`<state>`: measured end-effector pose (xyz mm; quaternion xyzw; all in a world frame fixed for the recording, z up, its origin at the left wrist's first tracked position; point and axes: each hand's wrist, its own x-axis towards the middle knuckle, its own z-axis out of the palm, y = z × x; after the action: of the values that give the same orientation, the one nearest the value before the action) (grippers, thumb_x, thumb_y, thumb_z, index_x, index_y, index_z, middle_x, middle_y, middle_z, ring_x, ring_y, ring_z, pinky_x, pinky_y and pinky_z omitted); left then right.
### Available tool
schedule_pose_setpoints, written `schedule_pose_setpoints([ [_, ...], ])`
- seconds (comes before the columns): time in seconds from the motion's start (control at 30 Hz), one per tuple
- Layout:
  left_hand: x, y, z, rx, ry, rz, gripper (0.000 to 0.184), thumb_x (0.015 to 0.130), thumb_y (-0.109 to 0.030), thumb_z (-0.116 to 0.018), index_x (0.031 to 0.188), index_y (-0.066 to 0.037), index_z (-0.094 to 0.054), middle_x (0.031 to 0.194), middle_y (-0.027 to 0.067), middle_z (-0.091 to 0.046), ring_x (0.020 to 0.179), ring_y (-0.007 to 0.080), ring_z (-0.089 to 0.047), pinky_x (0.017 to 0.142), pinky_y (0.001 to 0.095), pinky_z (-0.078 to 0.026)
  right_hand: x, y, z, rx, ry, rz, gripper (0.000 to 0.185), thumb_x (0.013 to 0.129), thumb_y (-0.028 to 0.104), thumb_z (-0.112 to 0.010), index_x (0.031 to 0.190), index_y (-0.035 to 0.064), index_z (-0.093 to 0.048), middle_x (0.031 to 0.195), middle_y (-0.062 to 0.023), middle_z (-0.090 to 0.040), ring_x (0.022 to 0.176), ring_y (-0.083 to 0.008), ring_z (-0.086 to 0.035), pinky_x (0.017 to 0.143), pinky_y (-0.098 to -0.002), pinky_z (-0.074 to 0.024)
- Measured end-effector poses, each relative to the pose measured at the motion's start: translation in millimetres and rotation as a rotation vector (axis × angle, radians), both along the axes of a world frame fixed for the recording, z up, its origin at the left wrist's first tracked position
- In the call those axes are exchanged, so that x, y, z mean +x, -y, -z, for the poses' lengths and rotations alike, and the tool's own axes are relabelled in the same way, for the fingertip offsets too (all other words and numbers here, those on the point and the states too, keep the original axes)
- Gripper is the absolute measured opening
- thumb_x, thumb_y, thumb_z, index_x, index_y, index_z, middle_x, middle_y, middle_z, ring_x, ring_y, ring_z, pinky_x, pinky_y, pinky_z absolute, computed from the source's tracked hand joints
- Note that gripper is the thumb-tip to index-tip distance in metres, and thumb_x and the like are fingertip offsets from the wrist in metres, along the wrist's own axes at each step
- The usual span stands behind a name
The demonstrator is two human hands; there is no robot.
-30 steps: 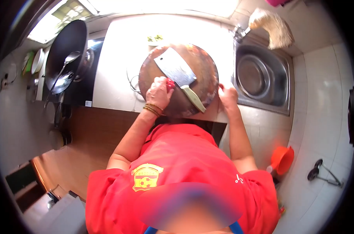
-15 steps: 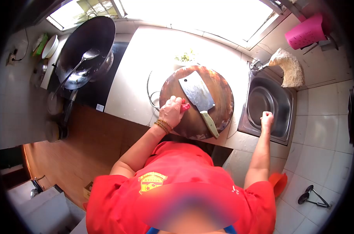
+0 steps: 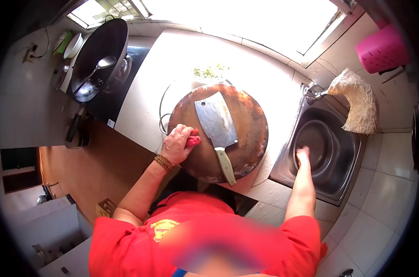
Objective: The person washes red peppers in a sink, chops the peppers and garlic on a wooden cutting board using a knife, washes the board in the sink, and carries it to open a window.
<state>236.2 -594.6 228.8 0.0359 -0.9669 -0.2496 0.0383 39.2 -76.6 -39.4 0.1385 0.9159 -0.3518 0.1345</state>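
"Left hand (image 3: 174, 146) pinched red pieces (image 3: 193, 140) over the chopping board's (image 3: 253, 134) left edge. Right hand (image 3: 303, 153)?"
"At the sink (image 3: 336, 184), right of the board, its grip unclear. Sound holding meant fingertips clear of the cleaver (image 3: 217, 121) on the board."

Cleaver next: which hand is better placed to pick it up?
Probably the right hand: it looks empty over the sink, while the left hand, though nearer the cleaver, holds red pieces.

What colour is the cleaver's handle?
The cleaver has a pale cream handle, seen best in the head view.
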Motion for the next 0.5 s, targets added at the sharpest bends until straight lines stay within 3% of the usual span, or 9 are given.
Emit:
schedule_pose_setpoints([
  [0.03,0.2,-0.4,-0.1,0.0,0.028,-0.004,0.027,0.083,-0.021,-0.066,0.105,-0.008,-0.057,0.099,0.0118,-0.055,0.089,0.0319,-0.059,0.074,0.04,-0.05,-2.1,8.0,-42.3,-0.313,0.185,0.132,0.017,0.081,0.006,-0.06,0.093,-0.0056,-0.063,0.083,-0.012,-0.063,0.065,-0.0176,-0.061,0.058,-0.0306,-0.0499],
  [0.07,0.0,-0.1,0.2,0.001,0.025,-0.007,0.027,0.083,-0.021,-0.066,0.105,-0.008,-0.057,0.099,0.0118,-0.055,0.089,0.0319,-0.059,0.074,0.04,-0.05,2.9,11.5,-70.5,-0.438,0.093,0.339,0.01,0.081,0.005,-0.062,0.087,-0.0025,-0.063,0.08,-0.0092,-0.064,0.056,-0.0119,-0.057,0.046,-0.0252,-0.0429],
  [0.13,-0.5,1.1,1.3,0.01,0.032,-0.008,0.026,0.083,-0.02,-0.065,0.104,-0.008,-0.057,0.099,0.0124,-0.055,0.09,0.0325,-0.059,0.075,0.0403,-0.05,11.8,-9.5,-129.3,-0.929,0.174,0.478,0.009,0.08,0.004,-0.06,0.088,0.0024,-0.063,0.08,-0.0077,-0.065,0.061,-0.0085,-0.058,0.046,-0.017,-0.0389],
  [0.23,-1.5,1.4,-1.9,0.021,0.085,-0.018,0.032,0.081,-0.021,-0.067,0.108,-0.008,-0.055,0.1,0.0129,-0.054,0.093,0.0327,-0.059,0.077,0.0406,-0.05,14.1,-77.9,-93.8,-0.892,0.212,0.3,0.01,0.081,0.007,-0.06,0.088,0.0023,-0.065,0.081,-0.0092,-0.066,0.065,-0.0142,-0.062,0.05,-0.0242,-0.0467],
  [0.3,2.2,3.7,-5.6,0.039,0.1,-0.012,0.038,0.079,-0.022,-0.069,0.111,-0.009,-0.053,0.101,0.0129,-0.054,0.095,0.0328,-0.058,0.078,0.0406,-0.05,17.0,-75.2,-113.2,0.912,0.034,-0.003,0.012,0.082,0.011,-0.058,0.085,0.002,-0.065,0.079,-0.0099,-0.066,0.068,-0.0207,-0.064,0.058,-0.0349,-0.0511],
  [0.37,0.6,4.1,-11.4,0.032,0.191,-0.003,0.059,0.07,-0.025,-0.076,0.12,-0.011,-0.048,0.108,0.012,-0.051,0.101,0.0319,-0.057,0.081,0.0404,-0.05,13.1,-3.5,-194.6,0.546,-0.242,-0.235,0.016,0.082,0.017,-0.06,0.084,0.0017,-0.065,0.076,-0.0119,-0.065,0.066,-0.0265,-0.062,0.063,-0.0428,-0.0511],
  [0.43,-0.7,3.5,-17.0,0.006,0.222,0.021,0.062,0.068,-0.026,-0.078,0.121,-0.012,-0.047,0.11,0.0115,-0.05,0.103,0.0314,-0.056,0.082,0.0405,-0.05,-2.5,92.2,-254.3,-0.095,-0.125,-0.131,0.012,0.081,0.013,-0.065,0.082,0.0013,-0.065,0.068,-0.0076,-0.063,0.061,-0.0159,-0.058,0.061,-0.0316,-0.0494],
  [0.47,-1.5,4.3,-19.4,-0.024,0.259,0.042,0.066,0.066,-0.026,-0.079,0.122,-0.012,-0.047,0.111,0.0109,-0.049,0.104,0.031,-0.055,0.082,0.0405,-0.05,-11.1,129.2,-260.2,-0.261,-0.139,-0.168,0.013,0.081,0.013,-0.067,0.086,0.0007,-0.065,0.067,-0.0051,-0.06,0.059,-0.0096,-0.054,0.062,-0.0274,-0.0493],
  [0.5,-2.3,6.2,-20.9,-0.001,0.304,0.045,0.07,0.064,-0.027,-0.081,0.124,-0.012,-0.047,0.114,0.0104,-0.048,0.108,0.0303,-0.053,0.085,0.0408,-0.049,-23.9,158.8,-250.0,-0.203,-0.361,-0.334,0.014,0.083,0.016,-0.066,0.083,0.0023,-0.065,0.07,-0.0015,-0.063,0.054,-0.0078,-0.053,0.052,-0.0238,-0.0444],
])
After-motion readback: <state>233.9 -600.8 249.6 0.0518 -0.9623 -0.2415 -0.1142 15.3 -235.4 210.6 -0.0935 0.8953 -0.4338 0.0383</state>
